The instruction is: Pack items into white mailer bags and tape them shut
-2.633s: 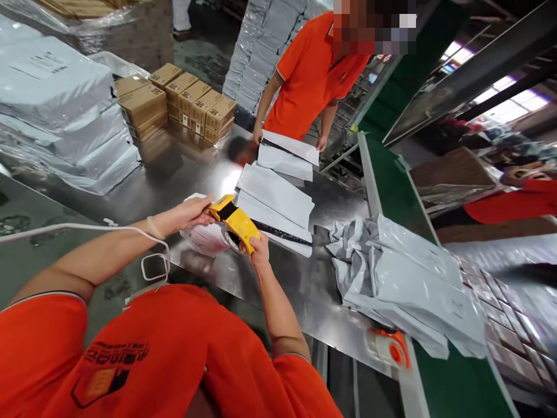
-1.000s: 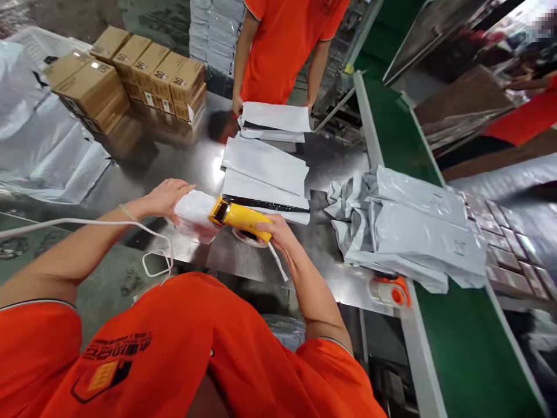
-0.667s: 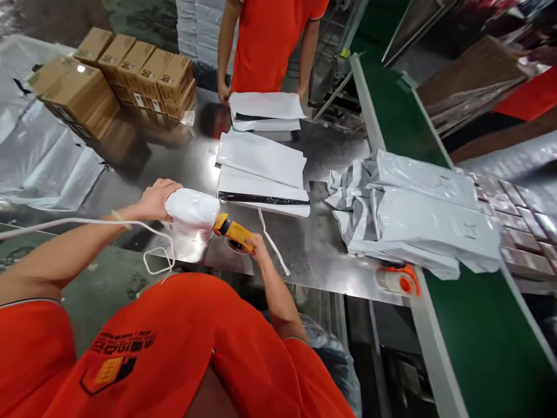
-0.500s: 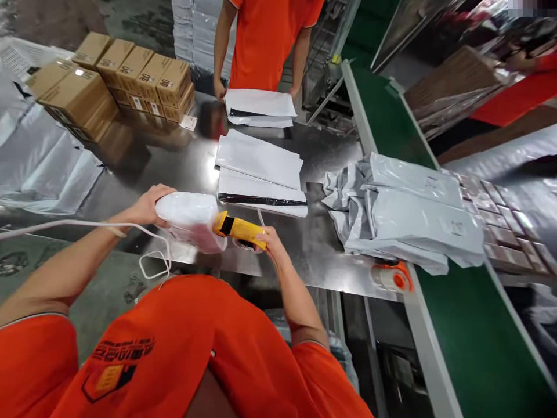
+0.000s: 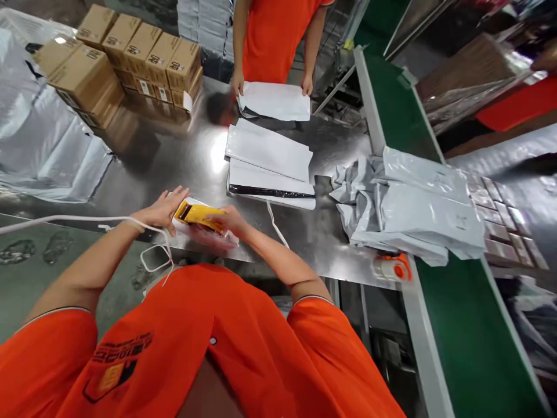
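Observation:
A white-wrapped package with a pinkish side lies at the near edge of the metal table, largely covered by a yellow tape dispenser. My right hand is closed around the dispenser's right end and keeps it against the package's top. At the package's left end is my left hand, its fingers stretched out and touching the package. A white cord runs across my left forearm. Beyond my hands lie flat white mailing bags with a black strip.
Brown cartons stand back left beside grey-white bags. Across the table a co-worker's hands hold a white bag. Filled grey bags overlap the green conveyor; an orange tape dispenser sits near it.
The yellow dispenser has slid left from the package's right end over its top. My left hand's fingers have spread out. The co-worker's bag has flattened, and the whole view has shifted slightly.

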A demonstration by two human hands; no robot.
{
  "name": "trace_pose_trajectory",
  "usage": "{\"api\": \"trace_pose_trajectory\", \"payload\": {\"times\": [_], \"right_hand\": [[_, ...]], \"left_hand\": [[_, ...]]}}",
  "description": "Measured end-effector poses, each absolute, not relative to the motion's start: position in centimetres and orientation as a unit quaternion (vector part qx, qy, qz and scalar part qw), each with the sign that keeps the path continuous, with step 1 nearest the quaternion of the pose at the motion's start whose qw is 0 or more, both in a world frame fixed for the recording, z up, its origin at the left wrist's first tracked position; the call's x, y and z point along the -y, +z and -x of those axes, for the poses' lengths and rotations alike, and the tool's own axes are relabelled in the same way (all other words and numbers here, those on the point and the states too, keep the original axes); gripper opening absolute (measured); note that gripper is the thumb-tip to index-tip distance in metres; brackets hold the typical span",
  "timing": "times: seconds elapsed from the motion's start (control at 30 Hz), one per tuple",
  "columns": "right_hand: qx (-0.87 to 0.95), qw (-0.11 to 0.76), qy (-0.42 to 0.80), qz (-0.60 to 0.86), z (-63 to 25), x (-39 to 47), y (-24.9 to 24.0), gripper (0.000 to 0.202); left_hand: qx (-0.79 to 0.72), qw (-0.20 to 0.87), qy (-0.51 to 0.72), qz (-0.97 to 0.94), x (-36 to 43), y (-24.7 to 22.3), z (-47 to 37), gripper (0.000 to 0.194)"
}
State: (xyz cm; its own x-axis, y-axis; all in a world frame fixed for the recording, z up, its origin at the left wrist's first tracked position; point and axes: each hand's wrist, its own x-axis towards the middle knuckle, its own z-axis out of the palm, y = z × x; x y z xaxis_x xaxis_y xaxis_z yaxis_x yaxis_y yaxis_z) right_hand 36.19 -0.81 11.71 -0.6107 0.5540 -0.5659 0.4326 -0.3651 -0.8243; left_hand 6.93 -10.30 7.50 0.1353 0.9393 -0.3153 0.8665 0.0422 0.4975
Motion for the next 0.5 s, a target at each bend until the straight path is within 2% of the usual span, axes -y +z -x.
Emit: {"api": "trace_pose_trajectory", "payload": {"times": [0.13, 0.23, 0.3, 0.37, 0.5], "right_hand": [[0.558, 0.055, 0.716, 0.415, -41.1, -0.3, 12.3, 0.029], [0.554, 0.076, 0.707, 0.432, -50.0, -0.2, 12.0, 0.035], [0.541, 0.063, 0.693, 0.472, -56.5, 0.5, 10.9, 0.036], [0.511, 0.093, 0.67, 0.53, -61.2, 1.5, 8.9, 0.041], [0.472, 0.134, 0.672, 0.554, -61.7, 3.0, 3.4, 0.052]], "left_hand": [[-0.661, 0.253, -0.013, -0.706, 9.3, 8.0, -9.7, 0.119], [-0.66, 0.239, -0.034, -0.712, 9.4, 8.0, -9.9, 0.103], [-0.662, 0.239, -0.038, -0.709, 9.4, 7.8, -9.4, 0.1], [-0.661, 0.245, -0.031, -0.709, 9.2, 7.5, -8.5, 0.102], [-0.67, 0.252, -0.047, -0.697, 8.4, 7.5, -8.3, 0.113]]}}
